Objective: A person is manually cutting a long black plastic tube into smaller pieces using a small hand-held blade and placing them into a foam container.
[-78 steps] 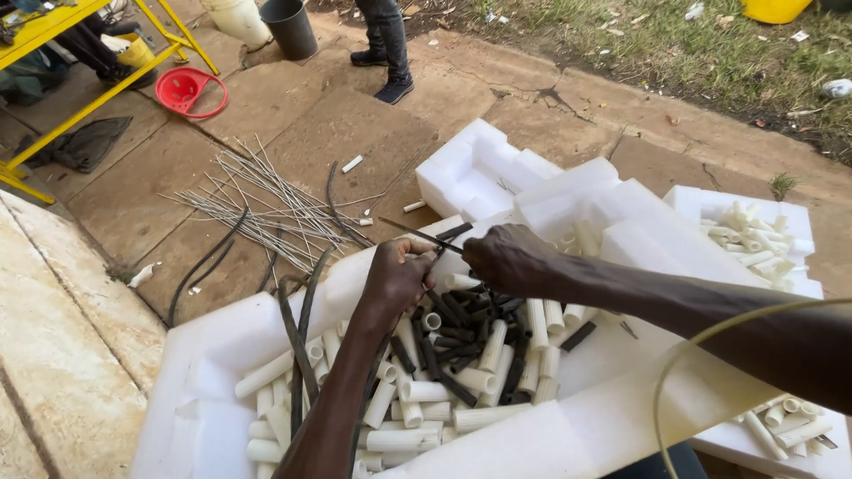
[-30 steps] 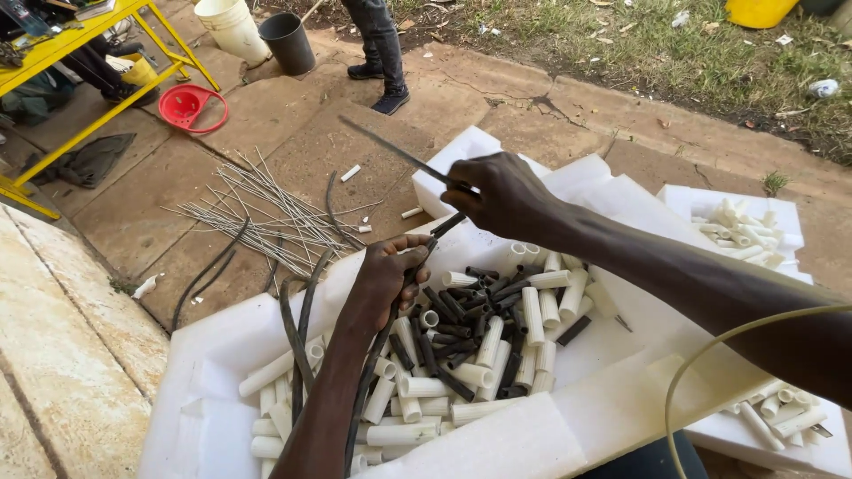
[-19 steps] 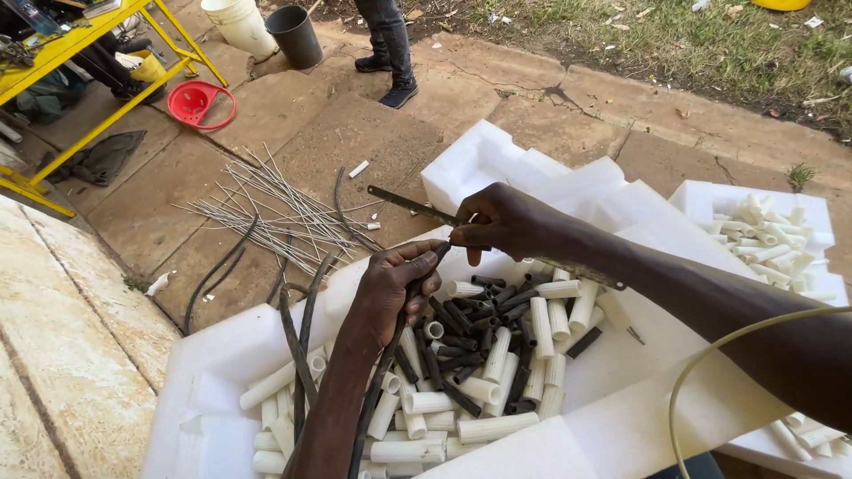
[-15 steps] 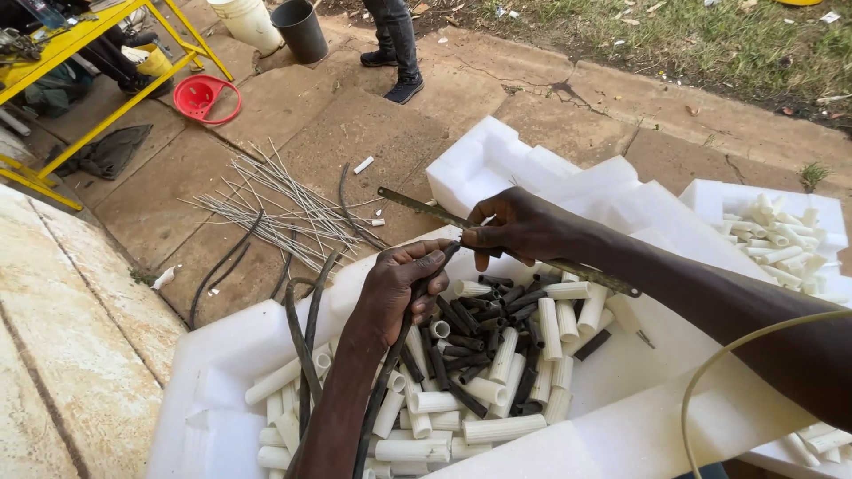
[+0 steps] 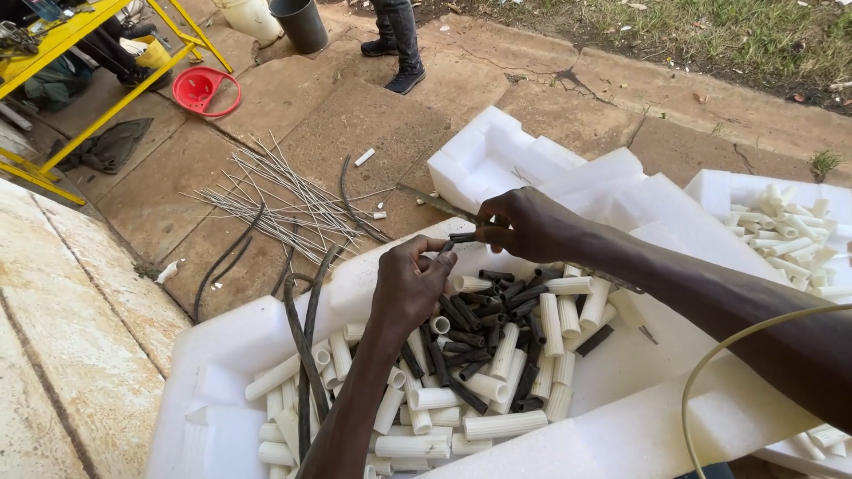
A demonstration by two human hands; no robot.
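Head view shows the right hand [image 5: 532, 226] clenched on a thin metal rod [image 5: 439, 203] and the left hand [image 5: 410, 286] pinching a short black tube [image 5: 461, 238] over the foam tray [image 5: 222, 355]; misaligned, the tube could slip off and drop.

Lying heaped in the foam tray [image 5: 222, 355], under both hands: short tube pieces [image 5: 497, 355]. Lying on the paving behind the tray: thin metal rods [image 5: 275, 195]. Sitting to the right: a second tray [image 5: 710, 191] holding more tubes [image 5: 790, 239].
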